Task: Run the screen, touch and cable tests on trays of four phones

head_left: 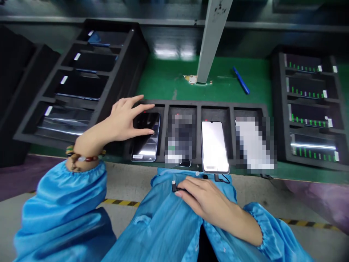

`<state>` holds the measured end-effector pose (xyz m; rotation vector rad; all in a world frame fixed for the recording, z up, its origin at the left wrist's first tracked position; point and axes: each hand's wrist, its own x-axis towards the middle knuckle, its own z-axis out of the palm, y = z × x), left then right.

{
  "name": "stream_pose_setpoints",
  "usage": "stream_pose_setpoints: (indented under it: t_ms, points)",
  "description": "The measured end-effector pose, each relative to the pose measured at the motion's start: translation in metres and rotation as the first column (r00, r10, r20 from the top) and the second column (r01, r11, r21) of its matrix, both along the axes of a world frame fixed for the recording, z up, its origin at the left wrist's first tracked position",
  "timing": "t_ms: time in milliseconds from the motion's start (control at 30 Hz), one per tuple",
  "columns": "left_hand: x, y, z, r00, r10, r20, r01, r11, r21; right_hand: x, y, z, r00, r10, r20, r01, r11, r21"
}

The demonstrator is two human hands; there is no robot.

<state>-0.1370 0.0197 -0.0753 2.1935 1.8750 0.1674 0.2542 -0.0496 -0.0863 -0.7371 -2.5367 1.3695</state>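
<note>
My left hand (128, 118) is over the leftmost slot of the black tray (166, 136), fingers spread above a dark-screened smartphone (145, 140). Its thumb lies over that screen; whether it touches cannot be made out. In my right hand (203, 196), just in front of the tray, the fingers pinch a black cable with an angled plug (174, 186), its metal tip pointing up. A smartphone with a lit white screen (215, 145) rests in the third slot, with a black cable plug (217, 177) at its lower edge. The phones in the second and fourth slots are blurred by pixelation.
Black trays of phones stand stacked at the left (124, 62) and at the right (283, 109). A blue pen (241, 80) lies on the green bench top (174, 78) behind the middle tray. A grey metal post (212, 40) rises from the bench.
</note>
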Motion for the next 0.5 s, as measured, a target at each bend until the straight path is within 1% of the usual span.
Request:
stream_pose_setpoints:
  t_ms: [67,167,267,400,500]
  points:
    - [0.014,0.005,0.002,0.998,-0.023,0.059,0.022,1.0,0.018,-0.001,-0.001,-0.002,1.0,-0.014,-0.028,0.014,1.0,0.026]
    - [0.044,0.021,0.003,0.989,-0.063,0.133,0.057,0.997,0.052,-0.002,-0.003,-0.003,0.999,-0.025,-0.041,0.028,0.998,0.061]
    - [0.068,0.035,-0.004,0.988,-0.095,0.119,0.085,0.993,0.08,-0.003,-0.003,-0.003,0.999,-0.033,-0.036,0.035,0.997,0.064]
    - [0.078,0.045,-0.014,0.99,-0.111,0.081,0.103,0.99,0.101,-0.005,-0.004,-0.004,0.996,-0.073,-0.052,0.078,0.993,0.09]
    - [0.08,0.049,-0.017,0.989,-0.109,0.096,0.099,0.99,0.101,-0.008,-0.005,-0.008,0.993,-0.099,-0.059,0.108,0.979,0.175]
